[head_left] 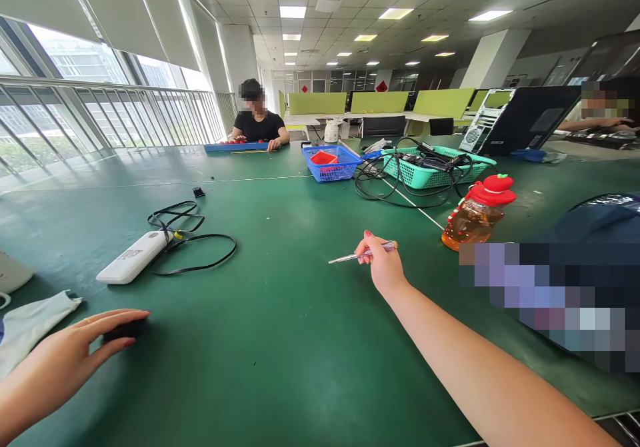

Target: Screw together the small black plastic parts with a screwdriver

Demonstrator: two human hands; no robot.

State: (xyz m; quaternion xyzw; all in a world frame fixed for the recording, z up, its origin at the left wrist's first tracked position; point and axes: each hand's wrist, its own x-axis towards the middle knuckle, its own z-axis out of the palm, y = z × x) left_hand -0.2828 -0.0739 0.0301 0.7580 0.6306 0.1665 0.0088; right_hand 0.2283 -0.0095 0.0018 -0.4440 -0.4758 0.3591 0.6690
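In my right hand [385,267], above the green table, is a slim screwdriver [344,259] with a clear handle. Its metal tip points left, and my fingers are closed round the handle. At the lower left, my left hand [70,350] curls its fingers and thumb round a rounded black object [126,330], which is partly hidden and looks like a computer mouse. Beyond that hand lies a white power strip [134,258] with a looping black cord [220,237]. A pale cloth or mask [37,320] lies beside my left wrist.
An orange-filled bottle with a red lid [473,214] stands right of my right hand. Farther back are a blue basket [333,170], a green basket [425,177] of cables, and a computer case [525,120]. Dark fabric [595,227] lies at right. A person [260,124] sits across the table [280,340].
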